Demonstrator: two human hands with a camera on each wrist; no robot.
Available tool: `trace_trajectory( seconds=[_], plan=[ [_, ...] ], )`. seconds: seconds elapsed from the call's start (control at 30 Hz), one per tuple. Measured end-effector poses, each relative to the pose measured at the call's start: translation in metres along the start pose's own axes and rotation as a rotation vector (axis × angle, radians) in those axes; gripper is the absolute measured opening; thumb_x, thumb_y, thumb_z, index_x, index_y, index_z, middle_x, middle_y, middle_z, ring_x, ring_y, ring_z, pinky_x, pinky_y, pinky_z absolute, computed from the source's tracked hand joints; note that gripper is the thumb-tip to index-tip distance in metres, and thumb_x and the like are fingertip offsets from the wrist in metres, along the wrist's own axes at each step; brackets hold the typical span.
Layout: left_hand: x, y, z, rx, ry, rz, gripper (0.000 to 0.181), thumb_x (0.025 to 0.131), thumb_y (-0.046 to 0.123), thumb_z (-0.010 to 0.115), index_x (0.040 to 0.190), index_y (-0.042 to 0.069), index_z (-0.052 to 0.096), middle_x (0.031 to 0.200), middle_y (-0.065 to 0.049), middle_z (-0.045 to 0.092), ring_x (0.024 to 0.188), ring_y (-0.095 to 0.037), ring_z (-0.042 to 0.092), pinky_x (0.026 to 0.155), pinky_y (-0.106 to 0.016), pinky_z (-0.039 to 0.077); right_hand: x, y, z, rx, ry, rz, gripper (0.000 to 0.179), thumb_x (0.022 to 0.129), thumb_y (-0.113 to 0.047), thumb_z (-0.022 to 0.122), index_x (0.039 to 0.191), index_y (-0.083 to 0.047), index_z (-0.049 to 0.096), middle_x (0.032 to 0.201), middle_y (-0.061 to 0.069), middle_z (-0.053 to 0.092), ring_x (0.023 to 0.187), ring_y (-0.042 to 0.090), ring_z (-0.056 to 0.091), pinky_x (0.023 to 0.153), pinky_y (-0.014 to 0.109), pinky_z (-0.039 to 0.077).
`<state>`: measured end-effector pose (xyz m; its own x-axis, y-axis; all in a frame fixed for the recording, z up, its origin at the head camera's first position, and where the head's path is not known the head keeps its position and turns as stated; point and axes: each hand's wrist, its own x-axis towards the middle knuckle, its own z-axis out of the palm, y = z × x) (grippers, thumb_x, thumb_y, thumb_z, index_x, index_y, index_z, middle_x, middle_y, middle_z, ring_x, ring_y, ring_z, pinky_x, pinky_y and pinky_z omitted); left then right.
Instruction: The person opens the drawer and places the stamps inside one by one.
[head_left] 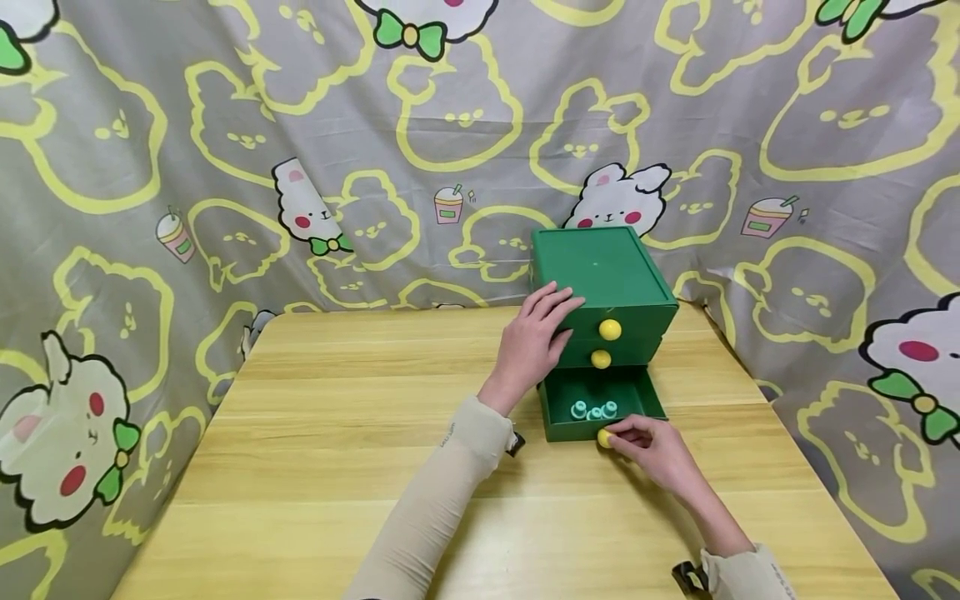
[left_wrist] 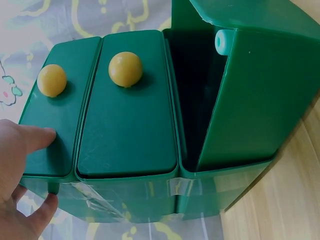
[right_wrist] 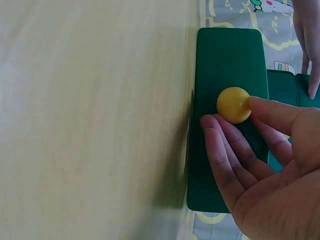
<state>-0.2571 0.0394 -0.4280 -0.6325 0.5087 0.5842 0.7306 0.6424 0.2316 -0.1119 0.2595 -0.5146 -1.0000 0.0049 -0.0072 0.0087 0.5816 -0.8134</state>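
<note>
A green drawer cabinet [head_left: 600, 267] stands on the table with its bottom drawer [head_left: 562, 433] pulled out. Three small mint-green knobbed pieces [head_left: 579, 409] lie in that drawer; in the left wrist view, one mint piece [left_wrist: 224, 42] shows past the drawer's edge. My right hand [head_left: 656, 454] pinches the drawer's yellow round knob [right_wrist: 234, 105] between thumb and fingers. At the cabinet's upper left corner rests my left hand [head_left: 528, 346], fingers extended over the edge, thumb [left_wrist: 42, 137] against the top drawer's front. The upper two drawers, with yellow knobs [head_left: 610, 330], are closed.
The wooden table [head_left: 337, 433] extends left and in front of the cabinet. Behind it hangs a grey curtain [head_left: 465, 142] with cartoon prints, reaching around both sides. A strip of clear tape [left_wrist: 100, 197] runs along the cabinet's side.
</note>
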Motion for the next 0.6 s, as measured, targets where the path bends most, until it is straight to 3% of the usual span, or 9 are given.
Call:
trace_trajectory(
  seconds=[0.6],
  plan=[
    [-0.0017, 0.0022, 0.0002, 0.011, -0.004, -0.012, 0.05, 0.102, 0.025, 0.068, 0.15, 0.028, 0.055, 0.157, 0.005, 0.05, 0.155, -0.015, 0.031, 0.109, -0.032, 0.051, -0.0025, 0.0002, 0.0008, 0.024, -0.001, 0.002, 0.012, 0.095, -0.013, 0.076, 0.106, -0.01, 0.079, 0.1, 0.008, 0.075, 0.08, 0.016, 0.069, 0.068, 0.021, 0.057]
  ],
)
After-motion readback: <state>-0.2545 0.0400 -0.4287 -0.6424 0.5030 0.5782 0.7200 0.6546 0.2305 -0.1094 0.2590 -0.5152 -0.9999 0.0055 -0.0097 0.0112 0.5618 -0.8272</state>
